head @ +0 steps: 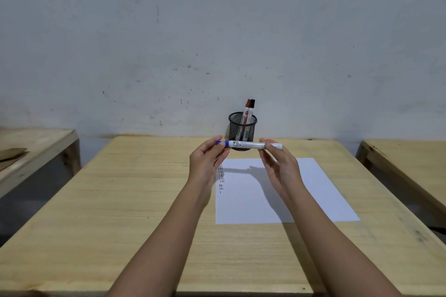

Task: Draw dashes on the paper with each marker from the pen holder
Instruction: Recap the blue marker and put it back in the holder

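Note:
I hold a blue marker (248,144) level above the table, in front of the black mesh pen holder (242,131). My left hand (207,159) pinches its blue cap end. My right hand (280,164) grips the white barrel near the other end. Two markers stand in the holder, one with a red cap (247,109) and one with a black cap (252,106). The white paper (313,190) lies below my hands, with short red and black dashes (221,179) in two columns along its left edge.
The wooden table (120,188) stands against a grey wall. A second wooden table (36,144) is at the left and a third (410,159) at the right, each across a gap.

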